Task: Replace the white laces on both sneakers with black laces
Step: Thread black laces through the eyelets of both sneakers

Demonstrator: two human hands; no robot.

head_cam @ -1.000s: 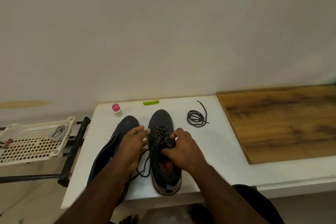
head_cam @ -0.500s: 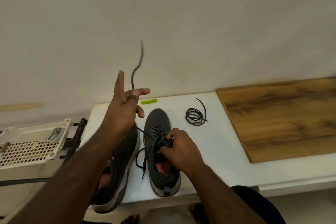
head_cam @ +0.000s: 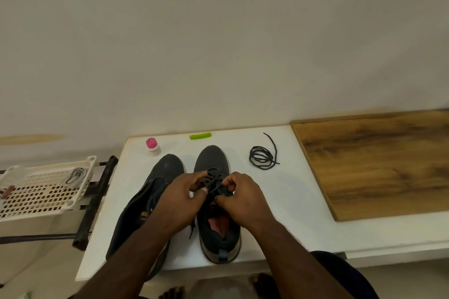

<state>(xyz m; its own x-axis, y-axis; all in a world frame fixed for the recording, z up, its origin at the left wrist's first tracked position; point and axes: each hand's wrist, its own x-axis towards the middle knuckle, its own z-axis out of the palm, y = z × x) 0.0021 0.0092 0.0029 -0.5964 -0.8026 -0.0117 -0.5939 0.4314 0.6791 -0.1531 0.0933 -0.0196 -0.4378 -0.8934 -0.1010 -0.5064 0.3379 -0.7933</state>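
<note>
1. Hands meet over the right sneaker (head_cam: 213, 204), which stands upright on the white worktop (head_cam: 291, 201) – left hand (head_cam: 187, 198) pinches the black lace (head_cam: 213, 177) at the eyelets, right hand (head_cam: 239, 198) curls round the upper, likely to steady it.
2. Left sneaker (head_cam: 155, 192) leans on its side just beside, seemingly waiting its turn.
3. Spare black lace (head_cam: 263, 156) – thin round cord, loosely coiled – lies well apart by the wooden board (head_cam: 379, 162).
4. Both shoes look dark, soft and matte; a pale cord lies in the perforated plastic basket (head_cam: 46, 189).
</note>
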